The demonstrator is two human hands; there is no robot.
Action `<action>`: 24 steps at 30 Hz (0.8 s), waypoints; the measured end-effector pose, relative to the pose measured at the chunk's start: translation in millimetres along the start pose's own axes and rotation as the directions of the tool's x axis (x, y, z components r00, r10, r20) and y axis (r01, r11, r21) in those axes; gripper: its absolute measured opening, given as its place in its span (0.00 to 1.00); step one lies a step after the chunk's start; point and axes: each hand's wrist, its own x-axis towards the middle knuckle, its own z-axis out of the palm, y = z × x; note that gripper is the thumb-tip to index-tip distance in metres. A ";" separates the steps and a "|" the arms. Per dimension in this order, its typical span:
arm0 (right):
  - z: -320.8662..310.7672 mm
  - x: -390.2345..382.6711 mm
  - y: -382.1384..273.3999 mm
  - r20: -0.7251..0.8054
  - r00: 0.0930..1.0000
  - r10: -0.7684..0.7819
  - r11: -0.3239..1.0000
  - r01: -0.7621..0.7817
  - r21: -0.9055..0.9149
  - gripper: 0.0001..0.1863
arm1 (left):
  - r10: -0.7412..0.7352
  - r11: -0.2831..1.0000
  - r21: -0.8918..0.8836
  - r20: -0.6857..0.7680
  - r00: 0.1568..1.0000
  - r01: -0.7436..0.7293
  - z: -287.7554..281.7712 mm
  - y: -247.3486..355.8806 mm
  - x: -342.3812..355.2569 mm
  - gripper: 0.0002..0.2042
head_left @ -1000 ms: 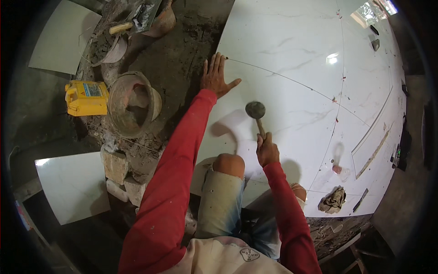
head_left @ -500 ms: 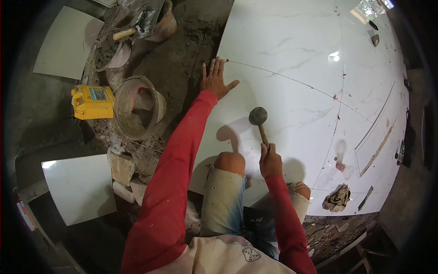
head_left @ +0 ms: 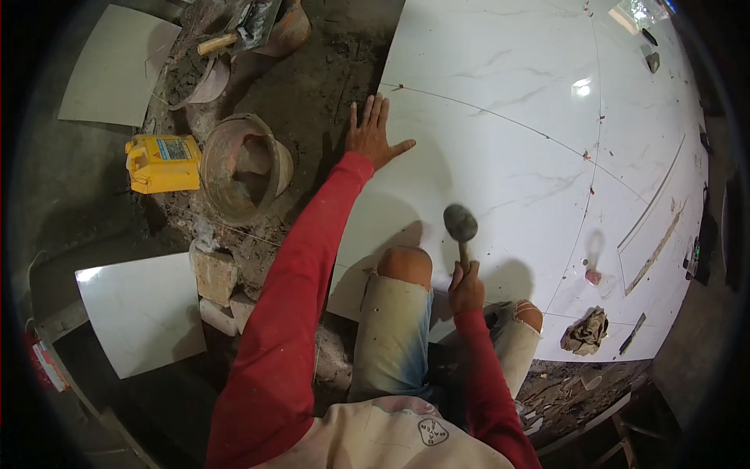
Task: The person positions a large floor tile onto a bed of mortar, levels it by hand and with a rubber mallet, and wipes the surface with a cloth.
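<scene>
My right hand grips the wooden handle of a rubber mallet, its dark round head pointing away from me. The mallet is over a large white marble-look floor tile; whether its head touches the tile I cannot tell. My left hand lies with fingers spread at the tile's left edge, thumb stretched out to the right and nothing held. Joint lines run between this tile and its neighbours, with small red tile spacers standing in them. My knees are at the tile's near side.
At left stand a mortar-stained bucket and a yellow jerrycan. A trowel lies beyond them. Loose tiles and stone blocks are nearer me. A crumpled rag and a dark narrow tool rest on the tiles at right.
The mallet and my right hand have shifted slightly right, with the mallet head nearer to me. My left hand stays spread at the tile's edge. The whole view has shifted a little.
</scene>
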 end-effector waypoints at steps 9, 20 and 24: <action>2.0 82.2 -39.3 0.152 0.975 0.161 0.979 -0.138 -0.148 0.14 | 0.043 0.981 0.175 0.247 0.968 -0.088 -34.3 -3.1 37.2 0.68; 5.1 92.6 -38.3 0.010 1.000 0.011 1.000 -0.011 0.009 0.15 | 0.001 0.941 0.313 0.385 0.923 -0.131 -49.7 4.7 60.0 0.71; 4.8 76.5 -21.1 -0.135 0.983 -0.123 0.979 0.143 0.147 0.15 | 0.001 0.947 0.299 0.362 0.932 -0.118 -47.8 3.7 60.0 0.71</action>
